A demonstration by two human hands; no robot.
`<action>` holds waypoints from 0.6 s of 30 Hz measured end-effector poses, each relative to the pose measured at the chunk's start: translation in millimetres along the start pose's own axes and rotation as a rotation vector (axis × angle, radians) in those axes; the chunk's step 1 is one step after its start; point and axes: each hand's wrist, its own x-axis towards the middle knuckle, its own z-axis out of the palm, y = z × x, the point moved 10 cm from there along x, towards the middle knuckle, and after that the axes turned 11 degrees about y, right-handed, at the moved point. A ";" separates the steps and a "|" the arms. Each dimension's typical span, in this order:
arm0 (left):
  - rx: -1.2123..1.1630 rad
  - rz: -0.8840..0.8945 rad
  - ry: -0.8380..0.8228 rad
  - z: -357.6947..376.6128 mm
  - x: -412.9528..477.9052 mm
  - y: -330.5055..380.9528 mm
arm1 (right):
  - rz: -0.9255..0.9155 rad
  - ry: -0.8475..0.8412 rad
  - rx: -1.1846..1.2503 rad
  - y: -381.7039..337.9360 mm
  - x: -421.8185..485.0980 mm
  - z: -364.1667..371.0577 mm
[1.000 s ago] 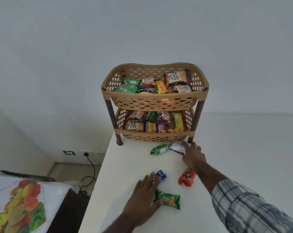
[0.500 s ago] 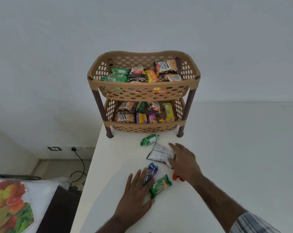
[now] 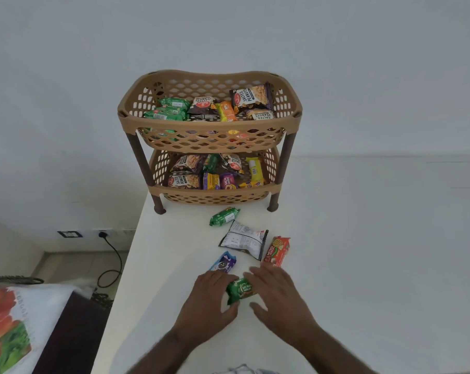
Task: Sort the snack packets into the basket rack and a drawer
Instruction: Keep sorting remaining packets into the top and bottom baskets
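Observation:
A tan two-tier basket rack (image 3: pixel 209 125) stands at the far end of the white table (image 3: pixel 363 265), both tiers holding several snack packets. On the table lie a small green packet (image 3: pixel 224 216), a white-backed packet (image 3: pixel 244 239), a red biscuit packet (image 3: pixel 278 251) and a blue biscuit packet (image 3: pixel 224 262). A green biscuit packet (image 3: pixel 240 290) sits between my hands. My left hand (image 3: pixel 211 303) curls around its left end; my right hand (image 3: pixel 278 295) rests spread against its right end. No drawer is visible.
The table's left edge drops to the floor, where a wall socket and black cable (image 3: pixel 109 255) sit. A dark cabinet with a fruit-printed cloth (image 3: pixel 4 327) stands at lower left. A white wall rises behind the rack.
My right hand pulled back from near the rack and left the white-backed packet on the table. Both hands came together on the green biscuit packet. The red packet is now uncovered.

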 end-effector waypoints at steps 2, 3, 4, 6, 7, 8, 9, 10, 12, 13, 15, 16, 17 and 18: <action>-0.072 0.000 -0.018 -7.1 4.4 0.4 | -0.026 0.007 0.016 -6.8 7.5 -1.1; -0.103 -0.009 -0.032 -11.6 7.0 -0.9 | -0.024 0.008 0.025 -8.0 12.9 -3.3; -0.139 -0.030 -0.043 -16.6 10.1 -4.8 | -0.011 0.000 0.024 -7.9 19.2 -5.3; -0.208 -0.097 -0.013 -27.2 19.2 -21.9 | 0.062 -0.001 0.022 -1.8 31.6 -11.2; -0.205 -0.143 0.029 -31.7 25.8 -36.5 | 0.126 0.010 0.052 3.5 37.4 -14.8; -0.154 -0.202 0.070 -34.6 32.7 -55.1 | 0.199 0.036 0.094 8.8 44.4 -21.5; -0.064 -0.273 0.102 -36.3 38.7 -76.3 | 0.272 0.073 0.137 14.2 53.3 -30.3; 0.045 -0.345 0.109 -35.7 42.9 -97.3 | 0.345 0.112 0.181 19.7 63.7 -39.1; 0.215 -0.438 0.017 -22.6 44.3 -129.3 | 0.470 0.188 0.256 31.5 90.1 -53.7; 0.259 -0.445 -0.044 -12.6 42.4 -138.9 | 0.503 0.223 0.270 36.6 107.6 -59.6; 0.307 -0.418 -0.126 5.1 36.6 -148.1 | 0.519 0.281 0.227 43.5 147.5 -70.4; 0.321 -0.405 -0.139 9.7 34.0 -150.3 | 0.515 0.302 0.192 46.7 168.6 -73.6; 0.329 -0.401 -0.138 11.7 32.1 -151.8 | 0.514 0.316 0.159 50.6 189.7 -74.7; 0.336 -0.399 -0.130 12.2 31.5 -152.7 | 0.519 0.324 0.131 55.3 210.0 -74.2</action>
